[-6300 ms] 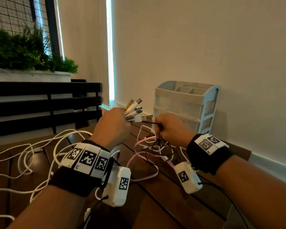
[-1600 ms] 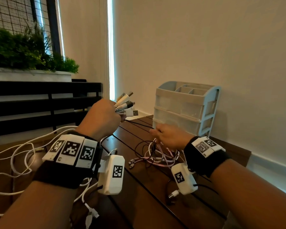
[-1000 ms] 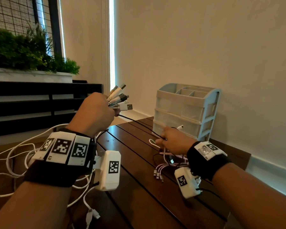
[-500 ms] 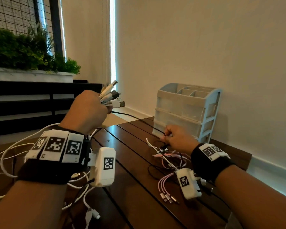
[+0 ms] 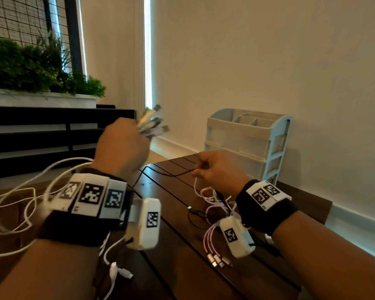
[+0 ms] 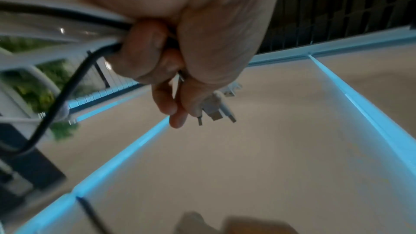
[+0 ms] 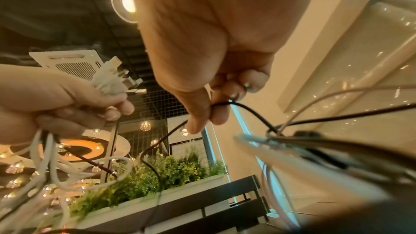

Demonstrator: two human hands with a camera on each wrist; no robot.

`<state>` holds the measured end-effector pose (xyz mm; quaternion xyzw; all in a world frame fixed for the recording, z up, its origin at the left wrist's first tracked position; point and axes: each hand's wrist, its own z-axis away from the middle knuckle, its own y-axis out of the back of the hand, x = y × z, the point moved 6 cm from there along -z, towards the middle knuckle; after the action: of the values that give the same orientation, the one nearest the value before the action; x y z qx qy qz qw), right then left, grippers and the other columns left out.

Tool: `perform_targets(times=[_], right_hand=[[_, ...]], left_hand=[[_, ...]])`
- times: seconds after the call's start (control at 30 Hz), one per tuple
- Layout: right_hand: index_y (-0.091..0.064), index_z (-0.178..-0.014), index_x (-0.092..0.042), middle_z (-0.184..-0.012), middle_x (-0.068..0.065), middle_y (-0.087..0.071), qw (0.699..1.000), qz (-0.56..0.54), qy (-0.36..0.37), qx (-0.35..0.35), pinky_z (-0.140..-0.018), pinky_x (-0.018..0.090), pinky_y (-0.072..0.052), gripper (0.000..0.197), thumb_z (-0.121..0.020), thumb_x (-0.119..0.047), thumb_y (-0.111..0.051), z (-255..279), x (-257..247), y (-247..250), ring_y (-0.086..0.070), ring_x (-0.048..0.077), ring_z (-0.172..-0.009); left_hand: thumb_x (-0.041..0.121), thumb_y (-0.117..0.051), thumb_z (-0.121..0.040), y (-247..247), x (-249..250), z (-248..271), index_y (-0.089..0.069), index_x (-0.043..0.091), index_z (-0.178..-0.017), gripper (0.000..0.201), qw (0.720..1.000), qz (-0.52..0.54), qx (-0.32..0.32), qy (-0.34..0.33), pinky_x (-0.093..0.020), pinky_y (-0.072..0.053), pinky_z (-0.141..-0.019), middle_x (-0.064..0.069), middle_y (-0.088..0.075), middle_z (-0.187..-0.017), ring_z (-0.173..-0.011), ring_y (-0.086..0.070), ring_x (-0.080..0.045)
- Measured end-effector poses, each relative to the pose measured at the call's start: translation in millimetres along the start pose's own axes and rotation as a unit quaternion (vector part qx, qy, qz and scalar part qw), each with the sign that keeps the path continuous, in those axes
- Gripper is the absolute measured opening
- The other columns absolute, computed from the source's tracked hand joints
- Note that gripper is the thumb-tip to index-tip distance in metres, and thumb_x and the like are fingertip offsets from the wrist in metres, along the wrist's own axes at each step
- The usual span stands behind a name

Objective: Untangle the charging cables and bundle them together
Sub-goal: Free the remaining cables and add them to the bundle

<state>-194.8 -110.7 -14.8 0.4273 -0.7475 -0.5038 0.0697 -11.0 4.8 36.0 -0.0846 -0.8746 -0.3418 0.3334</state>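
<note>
Dim, warm room; window slit glows; wrist views blurred, perhaps motion.

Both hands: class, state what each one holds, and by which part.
Left hand grips a bunch of cables just behind their plugs. Right hand pinches the black cable partway along its length.

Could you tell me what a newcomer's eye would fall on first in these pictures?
Probably the raised left hand, gripping a fan of white and metal USB cable plugs. Next, the right hand pinching a thin black cable over the dark wooden slatted table, above a pink and white cable tangle.
</note>
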Motion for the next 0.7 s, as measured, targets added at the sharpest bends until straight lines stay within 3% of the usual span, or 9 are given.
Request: perform_targets(times=[0.1,0.2,0.33,0.4,0.5,0.63,0.7], right_hand=[[-0.062,-0.077,-0.016,-0.081,-0.002,-0.07,0.999,-0.017,0.037,0.031,-0.07,0.032,-0.05,0.018,-0.082,-0.031,-0.072,-2,-21,8,-0.062,0.015,-0.076],[-0.064,-0.082,-0.017,-0.075,-0.003,-0.065,0.997,-0.025,0.063,0.035,-0.061,0.027,-0.041,0.015,-0.084,-0.03,-0.071,0,-32,10,-0.056,0.014,-0.069],[-0.057,-0.078,-0.017,-0.07,-0.005,-0.059,0.997,-0.018,0.069,0.034,-0.055,0.02,-0.036,0.021,-0.084,-0.033,-0.07,1,-31,10,-0.05,0.007,-0.062],[-0.057,-0.083,-0.018,-0.072,-0.007,-0.057,0.998,-0.024,0.059,0.01,-0.055,0.016,-0.034,0.017,-0.086,-0.03,-0.068,2,-26,7,-0.049,0.004,-0.064],[-0.063,-0.094,-0.012,-0.079,-0.003,-0.061,0.997,-0.033,0.018,-0.066,-0.061,0.02,-0.04,0.015,-0.091,-0.027,-0.063,2,-14,-1,-0.053,0.005,-0.067],[-0.061,-0.096,-0.016,-0.082,0.0,-0.068,0.972,-0.12,-0.083,-0.184,-0.057,0.021,-0.05,0.006,-0.092,-0.021,-0.06,9,12,-14,-0.061,0.009,-0.062],[-0.06,-0.093,-0.021,-0.088,0.0,-0.068,0.977,-0.091,-0.075,-0.176,-0.068,0.027,-0.056,0.008,-0.089,-0.015,-0.064,7,18,-13,-0.066,0.014,-0.075]], left_hand=[[0.024,-0.063,-0.09,-32,18,12,-0.068,0.011,-0.095,0.015,0.996,0.034,-0.075,-0.039,-0.03,-0.044,-0.066,-0.008,-0.064,-0.083,-0.079,-0.061,-0.028],[0.02,-0.062,-0.089,-58,12,16,-0.058,0.016,-0.083,0.008,0.991,-0.007,-0.128,-0.045,-0.027,-0.036,-0.053,0.0,-0.053,-0.069,-0.063,-0.051,-0.016],[0.02,-0.064,-0.088,-69,7,19,-0.057,0.016,-0.085,0.009,0.986,-0.018,-0.16,-0.032,-0.028,-0.039,-0.058,-0.003,-0.056,-0.078,-0.072,-0.054,-0.019],[0.019,-0.063,-0.088,-65,10,18,-0.056,0.015,-0.084,0.009,0.988,-0.02,-0.148,-0.044,-0.026,-0.037,-0.054,-0.002,-0.056,-0.076,-0.068,-0.053,-0.016],[0.024,-0.065,-0.089,-57,14,18,-0.056,0.016,-0.082,0.013,0.989,-0.026,-0.131,-0.056,-0.025,-0.032,-0.049,0.002,-0.051,-0.068,-0.061,-0.048,-0.013],[0.028,-0.066,-0.089,-52,13,18,-0.056,0.017,-0.082,0.016,0.99,-0.028,-0.133,-0.046,-0.028,-0.039,-0.053,0.001,-0.054,-0.07,-0.062,-0.052,-0.014],[0.028,-0.066,-0.089,-48,12,16,-0.061,0.014,-0.088,0.015,0.99,-0.028,-0.129,-0.04,-0.028,-0.04,-0.055,-0.001,-0.056,-0.071,-0.064,-0.054,-0.017]])
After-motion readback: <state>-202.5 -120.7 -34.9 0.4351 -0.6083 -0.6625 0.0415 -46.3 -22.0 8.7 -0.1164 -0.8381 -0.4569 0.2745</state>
